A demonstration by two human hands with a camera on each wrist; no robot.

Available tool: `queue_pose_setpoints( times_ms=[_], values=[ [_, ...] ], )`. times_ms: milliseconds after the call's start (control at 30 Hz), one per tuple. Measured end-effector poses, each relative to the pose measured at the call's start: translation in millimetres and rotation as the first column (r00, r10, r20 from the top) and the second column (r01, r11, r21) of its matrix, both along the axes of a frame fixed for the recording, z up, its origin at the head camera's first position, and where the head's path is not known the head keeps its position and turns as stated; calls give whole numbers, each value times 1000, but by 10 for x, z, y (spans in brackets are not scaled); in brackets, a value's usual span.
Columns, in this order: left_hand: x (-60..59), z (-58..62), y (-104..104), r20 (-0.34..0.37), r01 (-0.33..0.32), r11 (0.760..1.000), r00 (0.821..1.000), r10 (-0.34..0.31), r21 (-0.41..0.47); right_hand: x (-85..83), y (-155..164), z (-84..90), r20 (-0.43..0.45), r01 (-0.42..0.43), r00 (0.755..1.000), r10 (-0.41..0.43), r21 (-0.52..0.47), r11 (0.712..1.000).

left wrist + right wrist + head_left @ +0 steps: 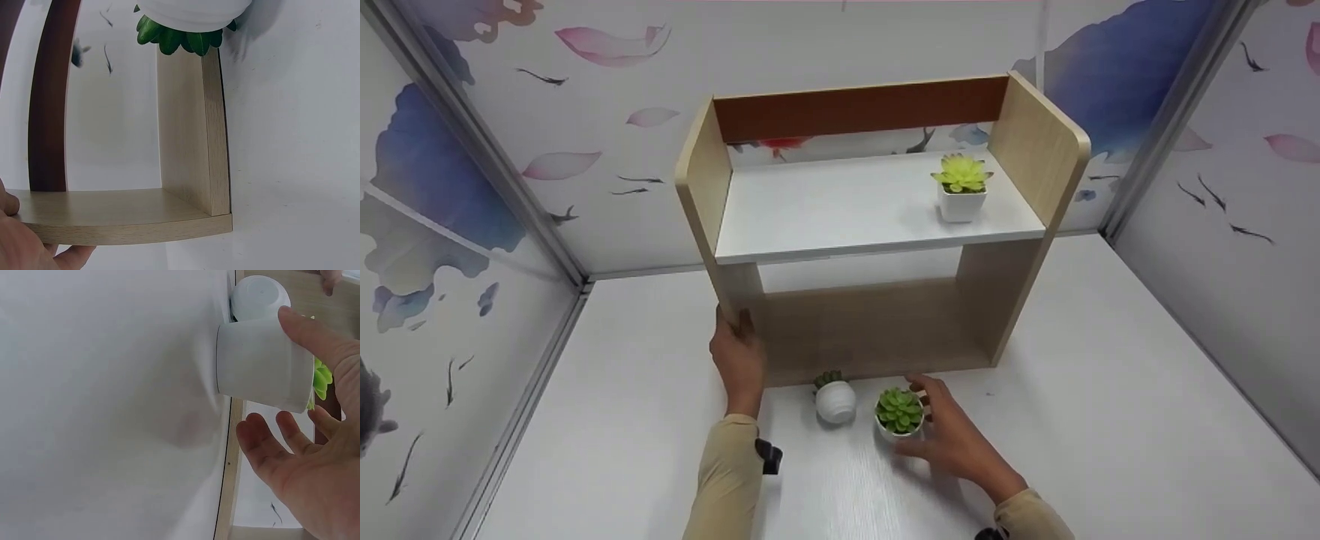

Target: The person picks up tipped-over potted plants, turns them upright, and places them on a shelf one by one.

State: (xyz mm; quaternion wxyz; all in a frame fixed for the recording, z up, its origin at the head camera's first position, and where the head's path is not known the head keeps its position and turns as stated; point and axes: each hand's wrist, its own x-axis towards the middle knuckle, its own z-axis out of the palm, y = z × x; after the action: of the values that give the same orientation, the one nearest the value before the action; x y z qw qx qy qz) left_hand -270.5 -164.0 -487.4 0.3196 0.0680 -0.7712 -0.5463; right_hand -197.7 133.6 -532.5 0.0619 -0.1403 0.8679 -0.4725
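Right hand (960, 442) is loosely open around the pot (898, 415), thumb touching; left hand (740, 356) grips the shelf (877, 225) side. A careless nudge probably tips the pot near the desk's (1110, 420) front edge.

Bright, even overhead light on my head view, soft and diffuse, no hard glare. Short soft shadows sit under the shelf (877, 232) and beside the yellow-green plant (961, 187). Slight softness overall, with wide-angle bending toward the edges. Left wrist view: strong barrel distortion, the shelf's straight boards curve; the pot (191, 14) at the top is close and a bit blown out. Right wrist view: the table (101, 405) washes nearly white, a faint grey shadow beside the white pot (261, 363), my fingers (264, 444) slightly soft.
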Motion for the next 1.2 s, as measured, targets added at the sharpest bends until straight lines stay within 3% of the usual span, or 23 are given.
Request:
queue_pose_setpoints(
  times_ms=[267, 467, 800, 1200],
  values=[
    [-16, -8, -2, -30, -1, 1000, 1000, 0, -3, 0, 15, -5, 60, -31, 998, 33, -34, 999],
    [-3, -1, -1, 4, 10, 1000, 1000, -10, 24, -8, 19, -19, 53, -64, 996, 66, -45, 997],
    [-2, 2, 3, 35, -1, 1000, 999, 0, 17, 8, 33, -17, 69, -46, 996, 50, -65, 997],
    [-5, 1, -19, 10, -3, 1000, 1000, 3, 2, 113, 23, 261, 14, -7, 1000, 8, -32, 999]
  ],
)
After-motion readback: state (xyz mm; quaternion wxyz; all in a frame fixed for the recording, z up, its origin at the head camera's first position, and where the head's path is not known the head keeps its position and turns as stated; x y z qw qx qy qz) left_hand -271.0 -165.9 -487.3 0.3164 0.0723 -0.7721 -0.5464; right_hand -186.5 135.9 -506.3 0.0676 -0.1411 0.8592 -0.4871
